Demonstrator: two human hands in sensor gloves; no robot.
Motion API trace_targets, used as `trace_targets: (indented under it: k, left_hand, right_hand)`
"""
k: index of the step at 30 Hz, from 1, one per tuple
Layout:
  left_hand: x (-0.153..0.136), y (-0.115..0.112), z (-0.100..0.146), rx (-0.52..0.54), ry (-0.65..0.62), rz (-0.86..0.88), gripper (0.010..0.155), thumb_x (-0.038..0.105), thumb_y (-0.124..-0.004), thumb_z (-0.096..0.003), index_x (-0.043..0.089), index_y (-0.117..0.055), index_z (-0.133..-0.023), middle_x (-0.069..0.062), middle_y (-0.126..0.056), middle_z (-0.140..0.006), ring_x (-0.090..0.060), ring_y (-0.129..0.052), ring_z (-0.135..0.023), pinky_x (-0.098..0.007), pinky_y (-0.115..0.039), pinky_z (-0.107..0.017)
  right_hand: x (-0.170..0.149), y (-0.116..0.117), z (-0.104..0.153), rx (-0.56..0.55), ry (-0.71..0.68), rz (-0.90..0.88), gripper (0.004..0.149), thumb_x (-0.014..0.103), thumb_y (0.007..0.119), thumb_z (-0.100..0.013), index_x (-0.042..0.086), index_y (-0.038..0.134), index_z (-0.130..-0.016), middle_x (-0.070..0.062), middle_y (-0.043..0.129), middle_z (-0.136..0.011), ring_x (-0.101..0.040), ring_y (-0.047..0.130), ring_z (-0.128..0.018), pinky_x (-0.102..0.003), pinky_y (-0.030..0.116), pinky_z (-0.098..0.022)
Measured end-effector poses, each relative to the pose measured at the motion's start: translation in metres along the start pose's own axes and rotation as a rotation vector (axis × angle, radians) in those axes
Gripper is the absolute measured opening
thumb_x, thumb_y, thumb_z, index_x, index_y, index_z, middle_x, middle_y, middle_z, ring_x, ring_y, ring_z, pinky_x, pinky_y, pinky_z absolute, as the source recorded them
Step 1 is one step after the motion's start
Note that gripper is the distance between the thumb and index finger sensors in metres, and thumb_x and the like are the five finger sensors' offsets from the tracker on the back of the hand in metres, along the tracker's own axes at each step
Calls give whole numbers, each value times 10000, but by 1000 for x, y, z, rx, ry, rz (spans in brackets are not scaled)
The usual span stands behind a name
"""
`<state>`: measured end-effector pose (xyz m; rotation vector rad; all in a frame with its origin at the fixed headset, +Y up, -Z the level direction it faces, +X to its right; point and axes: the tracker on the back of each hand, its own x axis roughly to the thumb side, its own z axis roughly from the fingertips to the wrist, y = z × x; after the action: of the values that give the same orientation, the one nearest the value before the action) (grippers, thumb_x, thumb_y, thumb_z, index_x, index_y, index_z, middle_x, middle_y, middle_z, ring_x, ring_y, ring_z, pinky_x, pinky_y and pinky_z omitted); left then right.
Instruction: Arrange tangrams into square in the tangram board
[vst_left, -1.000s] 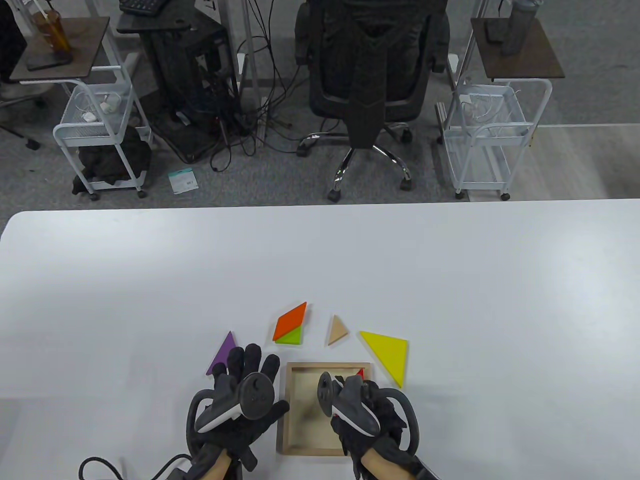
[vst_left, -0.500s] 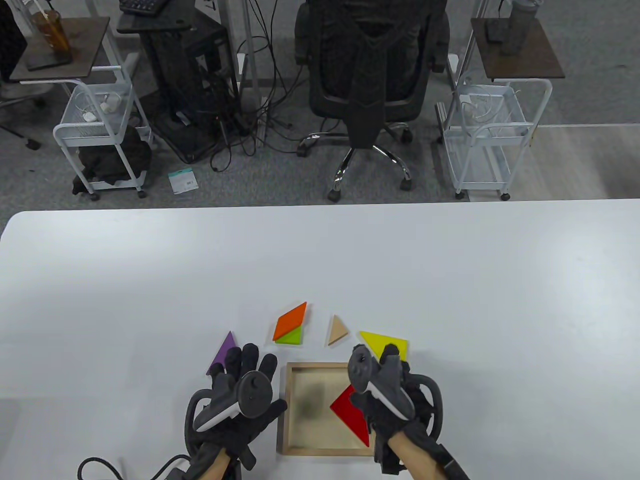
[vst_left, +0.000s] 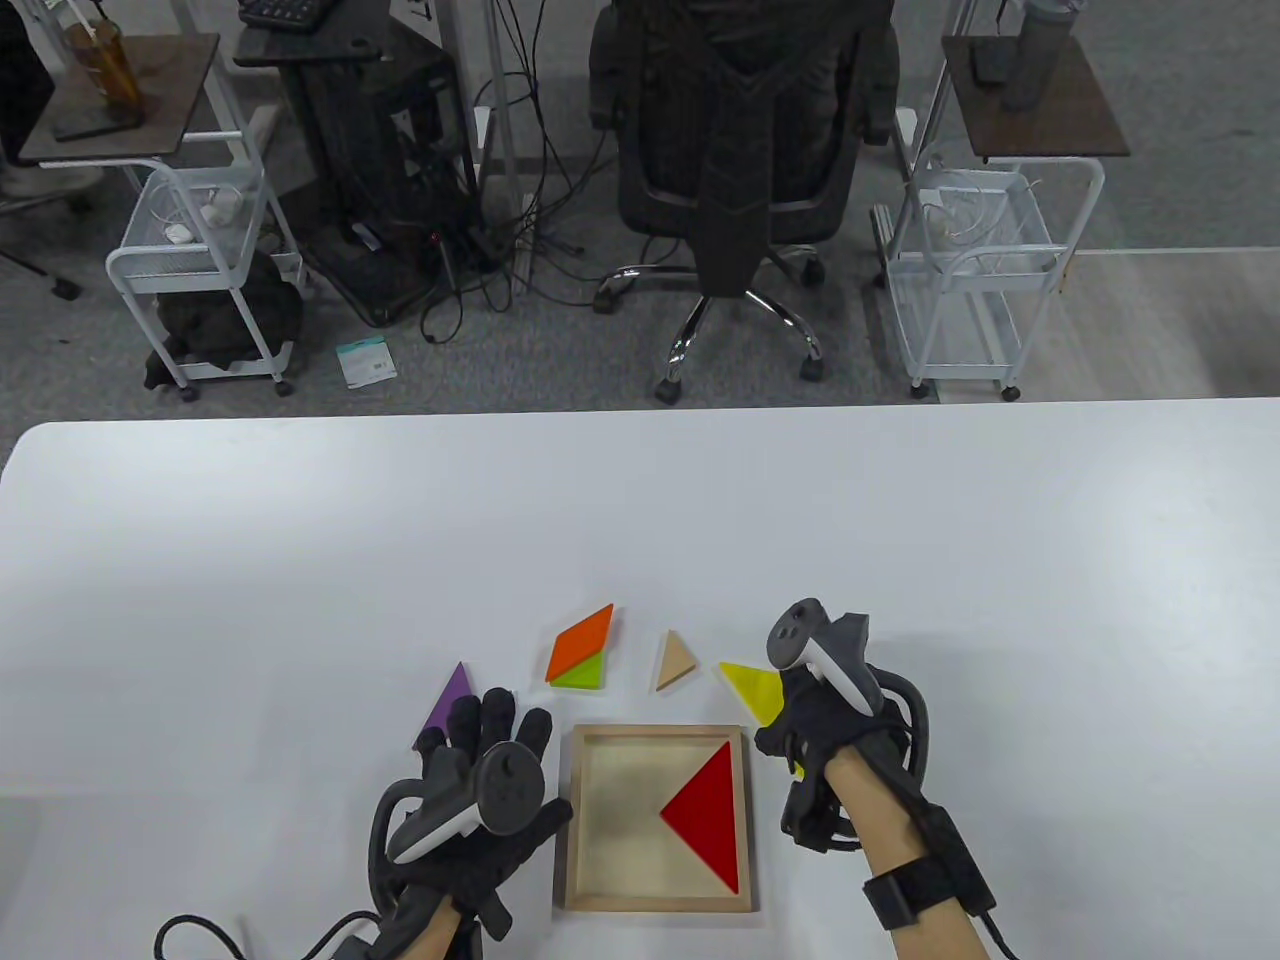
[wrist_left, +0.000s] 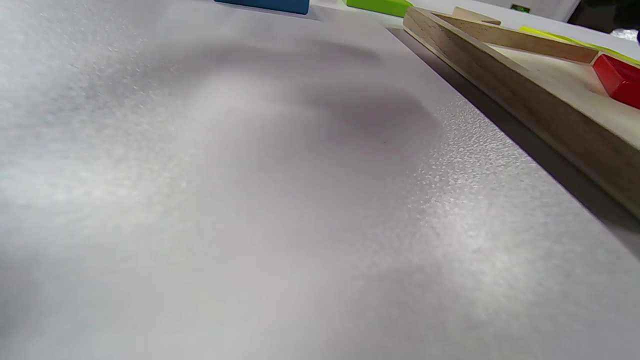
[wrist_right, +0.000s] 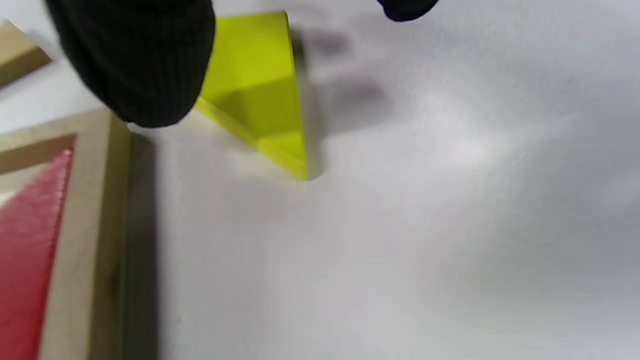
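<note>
— What kind of place is this?

— It looks like an office or a lab room. Behind the big white surface (vst_left: 640, 520) stands a black office chair (vst_left: 735, 150) on wheels.

— What else is near the chair?

— Left of the chair, lots of black cables (vst_left: 490, 260) lie on the grey carpet by a dark stand (vst_left: 360, 160). White wire carts (vst_left: 205, 260) stand on both sides of the chair, each by a small brown side table (vst_left: 1035, 95).

White table (vst_left: 900, 520) carries wooden tangram board (vst_left: 575, 810) and loose coloured pieces (vst_left: 580, 650).
</note>
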<state>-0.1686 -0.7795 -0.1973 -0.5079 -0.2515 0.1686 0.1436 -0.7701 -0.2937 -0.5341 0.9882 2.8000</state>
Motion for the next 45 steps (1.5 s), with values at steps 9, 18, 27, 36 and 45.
trace_targets:
  k: [9, 18, 27, 36, 45]
  left_hand:
    - [-1, 0, 0, 0, 4, 8, 808, 621, -462, -559, 280, 94, -1037, -164, 249, -1018, -457, 204, -923, -648, 39, -633]
    - [-2, -1, -1, -8, 8, 11, 815, 620, -463, -559, 274, 104, -1031, -164, 249, -1017, -457, 200, -925, -648, 37, -635]
    - [-2, -2, -1, -7, 10, 10, 816, 620, -465, -559, 275, 106, -1029, -164, 250, -1016, -457, 200, -925, -649, 36, -634]
    - [8, 6, 5, 113, -36, 33, 835, 649, -473, -547, 264, 71, -1050, -209, 167, -1060, -509, 76, -979, -676, -86, -689]
    - [60, 5, 29, 465, -319, 404, 853, 655, -616, -522, 130, -323, -1127, -307, -478, -1115, -555, -719, -934, -577, -785, -636]
  right_hand:
    - [-3, 9, -15, 35, 40, -17, 984, 478, 849, -360, 419, 101, -997, 35, 30, -1085, -299, 195, -1008, -385, 456, -770]
    - [0, 9, -16, 14, 26, -38, 920, 418, 864, -375, 347, 213, -1020, -18, 180, -1074, -343, 368, -914, -319, 590, -685]
    - [6, 9, -7, -132, 65, 38, 875, 455, 914, -314, 312, 416, -1018, -188, 495, -981, -286, 744, -732, -300, 806, -477]
    - [-21, -3, 24, -221, -209, -348, 899, 490, 917, -266, 271, 447, -1001, -209, 577, -933, -294, 828, -656, -282, 855, -379]
    - [5, 7, 85, -169, -553, -765, 908, 492, 909, -269, 223, 431, -993, -241, 576, -905, -311, 846, -615, -283, 867, -340]
